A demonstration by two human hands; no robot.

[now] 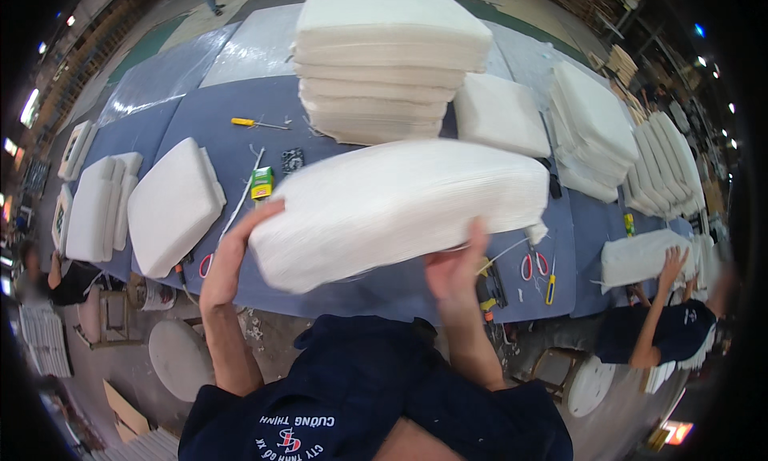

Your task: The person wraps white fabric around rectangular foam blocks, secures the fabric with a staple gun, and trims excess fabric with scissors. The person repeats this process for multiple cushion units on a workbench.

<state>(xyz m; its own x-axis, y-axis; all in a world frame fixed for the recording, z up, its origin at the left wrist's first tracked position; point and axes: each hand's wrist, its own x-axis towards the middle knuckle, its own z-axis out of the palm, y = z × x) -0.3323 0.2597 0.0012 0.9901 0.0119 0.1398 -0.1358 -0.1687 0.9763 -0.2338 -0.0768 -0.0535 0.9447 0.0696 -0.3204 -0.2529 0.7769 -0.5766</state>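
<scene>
A white fabric-covered cushion (400, 209) is held up over the table, tilted, its left end lower than its right. My left hand (240, 249) grips its left end, the fingertips reaching along the top edge. With my right hand (460, 265) I hold the near edge right of the middle, thumb on the face and the other fingers mostly hidden underneath. The cushion's ends look slightly blurred. Just beyond it rises a tall stack of similar cushions (384, 69). Past my left hand lies a small green and yellow box (262, 183).
Red-handled scissors (534, 265), a yellow screwdriver (550, 289) and a black tool (494, 285) lie right on the blue-grey table (360, 297). Another screwdriver (258, 123) lies far left. More cushions (176, 205) stand left and right. A co-worker (660, 325) handles a cushion at right.
</scene>
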